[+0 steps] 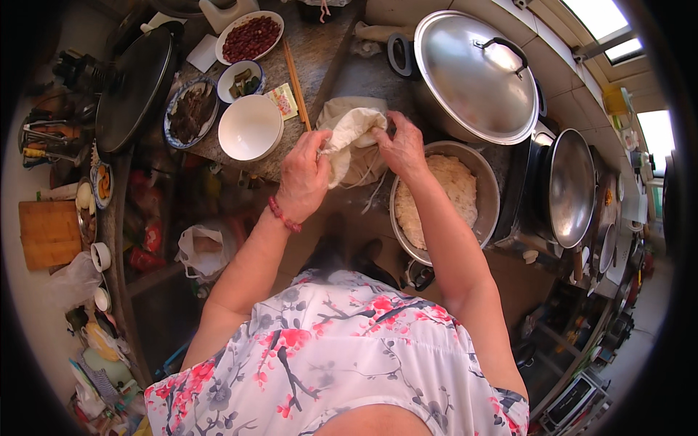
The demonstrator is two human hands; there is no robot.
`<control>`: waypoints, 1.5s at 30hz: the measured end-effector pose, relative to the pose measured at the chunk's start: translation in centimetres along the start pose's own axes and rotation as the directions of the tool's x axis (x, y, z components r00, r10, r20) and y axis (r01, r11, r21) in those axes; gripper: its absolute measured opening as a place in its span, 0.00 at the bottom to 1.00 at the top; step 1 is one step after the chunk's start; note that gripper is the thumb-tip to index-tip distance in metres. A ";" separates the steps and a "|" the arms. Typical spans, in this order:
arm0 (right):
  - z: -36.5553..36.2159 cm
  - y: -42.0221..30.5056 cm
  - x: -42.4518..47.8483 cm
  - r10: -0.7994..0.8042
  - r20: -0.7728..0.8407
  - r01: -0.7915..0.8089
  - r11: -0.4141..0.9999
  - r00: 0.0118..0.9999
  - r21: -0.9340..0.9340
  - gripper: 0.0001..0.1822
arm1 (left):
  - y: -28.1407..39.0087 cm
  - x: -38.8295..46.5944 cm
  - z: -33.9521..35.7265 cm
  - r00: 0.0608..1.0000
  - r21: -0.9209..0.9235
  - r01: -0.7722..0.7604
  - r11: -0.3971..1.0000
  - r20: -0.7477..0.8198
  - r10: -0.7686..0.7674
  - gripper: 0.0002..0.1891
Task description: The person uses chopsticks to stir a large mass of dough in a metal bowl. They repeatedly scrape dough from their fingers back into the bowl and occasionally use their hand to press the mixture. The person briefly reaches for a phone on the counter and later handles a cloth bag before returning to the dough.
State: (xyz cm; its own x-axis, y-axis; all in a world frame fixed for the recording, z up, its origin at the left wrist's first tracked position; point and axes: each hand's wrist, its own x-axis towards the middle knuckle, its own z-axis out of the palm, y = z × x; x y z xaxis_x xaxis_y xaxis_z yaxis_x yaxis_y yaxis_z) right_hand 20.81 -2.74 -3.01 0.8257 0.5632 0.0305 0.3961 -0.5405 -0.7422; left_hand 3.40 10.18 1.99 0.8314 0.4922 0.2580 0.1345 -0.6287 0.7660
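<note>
A cream cloth drawstring bag is held between my two hands over the counter's edge, its gathered rim bunched up and its strings hanging down. My left hand grips the rim at one side. The fingers and thumb of my right hand pinch the opposite side. What the bag holds is hidden. Beneath my right forearm a wide metal basin holds a large mass of pale dough. An empty white bowl stands to the left of my left hand, near wooden chopsticks and a small printed packet.
A large lidded steel pot stands at the back right, with a wok farther right. Left are a bowl of red beans, a small bowl of green pieces, a plate of dark food and a big dark lid.
</note>
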 end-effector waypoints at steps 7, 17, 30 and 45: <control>-2.0 -1.2 1.1 -0.175 -0.106 0.181 0.983 0.979 0.044 0.05 | 0.1 1.0 -1.8 0.991 -0.112 0.057 0.992 -0.118 -0.070 0.15; -7.0 -6.1 0.1 -0.093 -0.007 0.092 0.970 0.996 0.224 0.05 | 1.1 2.0 -4.5 0.979 -0.476 0.109 0.873 -0.102 -0.178 0.12; -1.8 -1.8 -5.2 -0.067 0.045 0.062 0.992 0.997 0.111 0.13 | -0.7 1.2 -2.8 0.959 -0.554 0.188 0.811 -0.076 -0.274 0.14; 2.5 -1.2 -4.0 0.026 0.174 -0.070 0.966 0.984 0.249 0.16 | 0.6 0.2 -3.5 0.948 -0.658 0.235 0.716 -0.010 -0.319 0.13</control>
State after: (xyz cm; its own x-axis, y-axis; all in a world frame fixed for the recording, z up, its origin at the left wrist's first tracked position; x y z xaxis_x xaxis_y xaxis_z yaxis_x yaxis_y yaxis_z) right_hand 16.01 -2.82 -3.88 0.7531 0.6493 -0.1060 0.2253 -0.4059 -0.8857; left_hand 1.77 12.02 4.52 0.7397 0.6729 0.0056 -0.0632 0.0612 0.9961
